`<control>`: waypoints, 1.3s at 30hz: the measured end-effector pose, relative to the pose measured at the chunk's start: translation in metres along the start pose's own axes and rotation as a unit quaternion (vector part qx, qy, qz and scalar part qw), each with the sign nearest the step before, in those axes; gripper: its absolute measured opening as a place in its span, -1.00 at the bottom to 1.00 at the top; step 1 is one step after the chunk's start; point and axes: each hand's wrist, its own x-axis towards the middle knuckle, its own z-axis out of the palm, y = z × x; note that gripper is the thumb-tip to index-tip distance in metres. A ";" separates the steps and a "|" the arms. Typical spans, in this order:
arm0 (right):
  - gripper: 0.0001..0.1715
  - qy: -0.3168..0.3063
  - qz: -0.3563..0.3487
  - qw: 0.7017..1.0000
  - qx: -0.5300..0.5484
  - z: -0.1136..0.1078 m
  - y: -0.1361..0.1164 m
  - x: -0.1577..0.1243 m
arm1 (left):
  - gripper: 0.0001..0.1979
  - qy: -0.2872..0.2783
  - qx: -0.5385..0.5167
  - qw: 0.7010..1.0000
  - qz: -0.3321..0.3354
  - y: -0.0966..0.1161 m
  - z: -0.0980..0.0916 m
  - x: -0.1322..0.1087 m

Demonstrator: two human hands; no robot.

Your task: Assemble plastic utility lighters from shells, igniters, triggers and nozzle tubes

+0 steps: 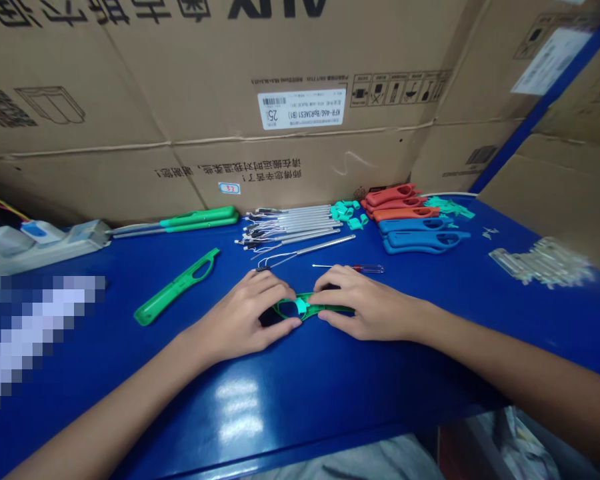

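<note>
My left hand (253, 310) and my right hand (365, 303) hold a green plastic lighter half shell (312, 312) low over the blue table, one at each side. Inside its finger loop sits a small teal trigger piece (301, 307), which the fingertips of my right hand touch. The thumb and fingers of my left hand close round the loop end; the right hand covers much of the other end. Left of my hands lies a matching green half shell (177, 287), hollow side up. Just beyond them is a small screwdriver (370, 269) with a clear red handle.
Metal lighter tubes with wires (300, 227) lie at the back, beside teal trigger pieces (347, 213). Red, orange and blue shells (415, 241) are stacked right of them. Clear plastic parts (540, 263) lie far right, a power strip (80, 240) left. Cardboard (220, 100) walls the back.
</note>
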 end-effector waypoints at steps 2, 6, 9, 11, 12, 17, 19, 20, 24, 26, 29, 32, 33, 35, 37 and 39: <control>-0.70 0.000 -0.004 1.000 0.000 0.000 0.000 0.000 | -0.79 0.000 0.002 1.000 -0.002 0.000 0.000 0.000; -0.68 -0.003 -0.002 1.000 -0.001 -0.001 0.001 0.000 | -0.77 -0.005 0.006 1.000 -0.006 0.000 0.000 -0.001; -0.67 -0.006 0.001 1.000 0.000 -0.001 0.000 -0.001 | -0.77 -0.011 0.007 1.000 -0.004 0.000 -0.001 -0.001; -0.67 -0.008 0.004 1.000 0.003 -0.001 -0.001 -0.001 | -0.77 -0.015 0.007 1.000 -0.001 0.001 -0.001 -0.001; -0.66 -0.008 0.004 1.000 0.005 -0.001 -0.002 -0.001 | -0.77 -0.015 0.006 1.000 0.000 0.001 -0.001 -0.001; -0.59 0.010 0.027 0.999 0.022 -0.002 -0.004 0.000 | -0.77 -0.010 0.008 1.000 0.000 0.000 -0.001 -0.001; -0.62 0.018 0.033 0.999 0.027 -0.002 -0.003 0.000 | -0.77 -0.005 0.015 1.000 0.005 0.000 -0.002 -0.001; -0.65 0.018 0.033 0.999 0.028 -0.002 -0.003 0.000 | -0.76 0.001 0.018 1.000 0.008 -0.001 -0.003 -0.001; -0.71 0.010 0.031 0.999 0.026 -0.001 0.000 0.000 | -0.73 0.063 0.020 0.998 -0.011 -0.007 -0.006 -0.002; -0.71 0.014 0.028 0.999 0.022 0.000 0.001 0.000 | -0.77 0.111 0.042 0.992 -0.049 -0.016 -0.007 -0.003; -0.70 0.021 0.025 0.999 0.022 0.000 0.000 0.000 | -0.82 0.149 0.098 0.977 -0.119 -0.031 -0.007 -0.006; -0.70 0.022 0.025 0.999 0.027 -0.001 0.000 0.000 | -0.79 0.144 0.128 0.968 -0.163 -0.042 -0.006 -0.008; -0.69 0.021 0.026 0.999 0.027 -0.001 -0.001 -0.001 | -0.78 0.134 0.131 0.967 -0.170 -0.044 -0.006 -0.008; -0.69 0.018 0.029 0.999 0.028 -0.002 0.000 -0.001 | -0.79 0.114 0.134 0.969 -0.176 -0.044 -0.006 -0.008; -0.70 0.017 0.030 0.999 0.027 -0.002 0.000 -0.001 | -0.81 0.099 0.134 0.970 -0.177 -0.042 -0.006 -0.007; -0.70 0.019 0.028 0.999 0.027 -0.002 0.001 -0.001 | -0.82 0.090 0.134 0.971 -0.176 -0.041 -0.006 -0.007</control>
